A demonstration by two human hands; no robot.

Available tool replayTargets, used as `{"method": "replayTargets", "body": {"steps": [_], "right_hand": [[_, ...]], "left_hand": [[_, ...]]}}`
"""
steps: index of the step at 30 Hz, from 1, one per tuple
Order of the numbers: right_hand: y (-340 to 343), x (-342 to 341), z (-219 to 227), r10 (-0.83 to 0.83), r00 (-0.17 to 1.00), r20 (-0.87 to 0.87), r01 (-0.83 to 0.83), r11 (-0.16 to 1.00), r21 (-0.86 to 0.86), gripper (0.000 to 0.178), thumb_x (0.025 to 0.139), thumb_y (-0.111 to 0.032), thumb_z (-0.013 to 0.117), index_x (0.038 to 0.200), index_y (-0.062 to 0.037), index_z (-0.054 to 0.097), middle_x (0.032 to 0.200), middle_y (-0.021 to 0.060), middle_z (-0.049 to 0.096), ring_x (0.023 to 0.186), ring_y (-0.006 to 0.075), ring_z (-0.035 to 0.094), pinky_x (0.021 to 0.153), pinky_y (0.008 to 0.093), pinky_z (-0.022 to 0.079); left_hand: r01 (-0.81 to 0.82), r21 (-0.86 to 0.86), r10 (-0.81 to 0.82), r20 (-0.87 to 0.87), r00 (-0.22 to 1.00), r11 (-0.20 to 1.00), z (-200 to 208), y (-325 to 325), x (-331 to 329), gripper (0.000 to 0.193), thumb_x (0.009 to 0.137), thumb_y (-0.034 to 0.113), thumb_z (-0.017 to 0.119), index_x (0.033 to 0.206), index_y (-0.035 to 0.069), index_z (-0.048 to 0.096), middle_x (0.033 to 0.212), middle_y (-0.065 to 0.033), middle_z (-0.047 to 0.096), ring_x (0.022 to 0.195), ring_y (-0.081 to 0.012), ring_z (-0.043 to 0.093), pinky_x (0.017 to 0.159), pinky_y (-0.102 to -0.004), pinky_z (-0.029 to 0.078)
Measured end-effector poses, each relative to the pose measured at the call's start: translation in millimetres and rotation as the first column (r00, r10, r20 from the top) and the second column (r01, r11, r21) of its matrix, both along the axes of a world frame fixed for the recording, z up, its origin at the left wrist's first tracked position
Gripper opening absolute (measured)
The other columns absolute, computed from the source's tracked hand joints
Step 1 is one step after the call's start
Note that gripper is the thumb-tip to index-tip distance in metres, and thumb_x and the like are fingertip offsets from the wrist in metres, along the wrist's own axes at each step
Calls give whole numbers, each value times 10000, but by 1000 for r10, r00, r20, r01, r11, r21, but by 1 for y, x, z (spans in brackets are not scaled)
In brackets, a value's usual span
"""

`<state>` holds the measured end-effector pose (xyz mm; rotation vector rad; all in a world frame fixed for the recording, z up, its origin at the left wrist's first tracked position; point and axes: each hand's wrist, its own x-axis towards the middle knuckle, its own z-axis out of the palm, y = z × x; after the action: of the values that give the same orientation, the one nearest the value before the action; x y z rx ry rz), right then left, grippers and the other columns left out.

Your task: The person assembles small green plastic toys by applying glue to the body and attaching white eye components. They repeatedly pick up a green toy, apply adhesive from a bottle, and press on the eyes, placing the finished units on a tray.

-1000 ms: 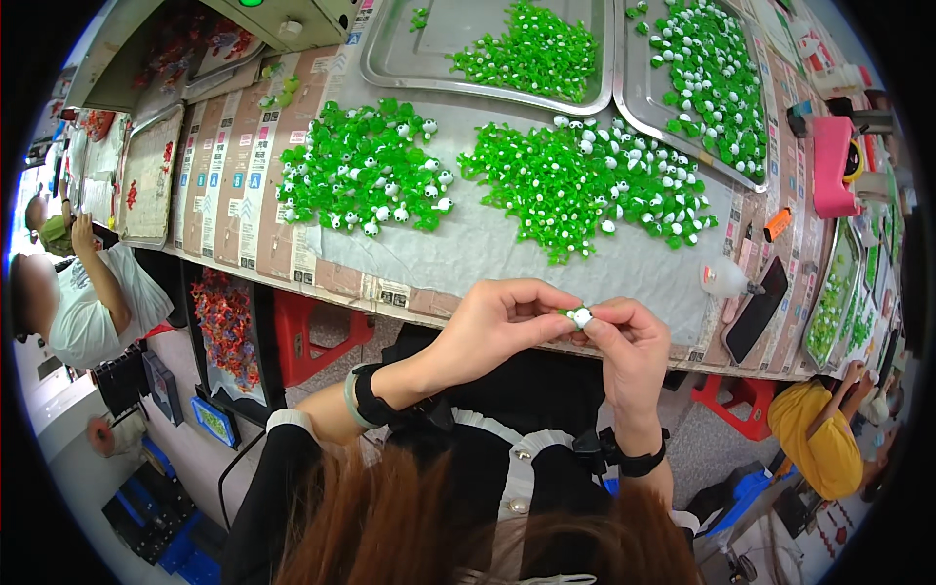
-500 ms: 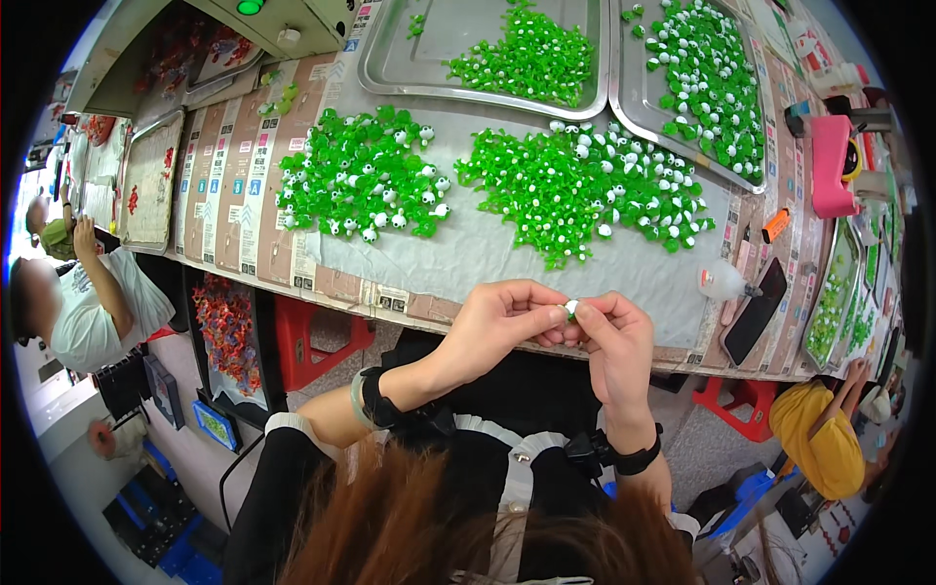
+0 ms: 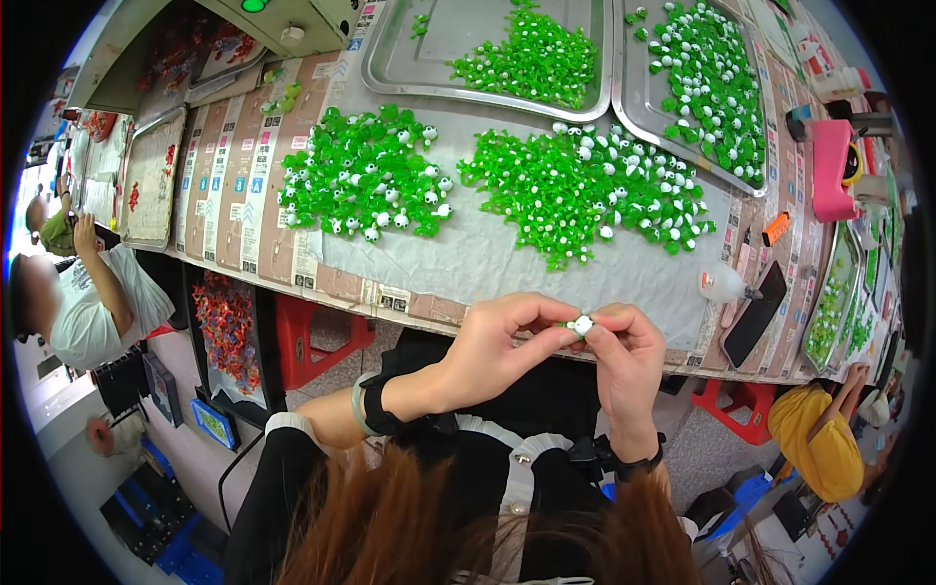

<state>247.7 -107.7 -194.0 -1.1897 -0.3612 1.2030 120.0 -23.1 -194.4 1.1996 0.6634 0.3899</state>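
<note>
Close to the table's front edge, my left hand [image 3: 492, 353] and my right hand [image 3: 629, 363] meet fingertip to fingertip. Between them is a small green piece with a round white part [image 3: 583, 325], about a fingertip in size. A bit of green shows at the left fingertips, beside the white part. My right thumb and fingers pinch the white part. Beyond my hands lies a pile of small green pieces with white spots [image 3: 536, 190], merging on its right with rounder green-and-white pieces [image 3: 648, 185]. Another pile of green-and-white pieces [image 3: 361, 175] sits to the left.
Two metal trays [image 3: 487, 100] [image 3: 702, 156] at the back hold more green pieces. On the right are a squeeze bottle [image 3: 720, 283], a dark phone [image 3: 756, 314], an orange tool [image 3: 776, 228] and a pink holder [image 3: 832, 171]. Co-workers sit on both sides.
Both hands have come slightly nearer to me and to the right. The white part has turned and shows more fully between the fingertips, with green visible at its left.
</note>
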Motion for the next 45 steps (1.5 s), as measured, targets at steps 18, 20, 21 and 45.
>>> {"method": "replayTargets", "body": {"steps": [18,20,21,45], "right_hand": [[-6,2,-3,53,998,47,-57,994,89,68,733,64,512,793,33,519,787,102,533,701,151,544,628,248,466],[-6,2,-4,44,998,34,-47,995,87,70,734,67,508,794,34,518,785,102,535,699,150,544,629,249,467],[-6,3,-5,35,998,46,-38,996,80,72,732,68,509,796,34,519,785,100,537,700,147,545,629,247,467],[4,0,1,-32,985,-168,34,999,8,104,785,-62,495,836,28,505,713,75,544,588,108,501,524,199,398]], "left_hand": [[-32,479,9,51,999,877,0,0,0,179,708,23,574,882,-6,543,779,-107,569,683,-198,570,578,-259,453],[-42,460,22,50,999,887,-1,0,1,174,710,26,573,879,-4,544,773,-105,569,681,-202,568,569,-265,450],[-38,457,18,48,999,889,-1,0,1,173,714,30,569,882,-1,546,771,-103,569,679,-204,567,568,-264,449],[-45,258,58,-43,997,965,6,4,2,78,716,63,586,765,3,575,725,-69,573,638,-123,539,570,-227,422]]}}
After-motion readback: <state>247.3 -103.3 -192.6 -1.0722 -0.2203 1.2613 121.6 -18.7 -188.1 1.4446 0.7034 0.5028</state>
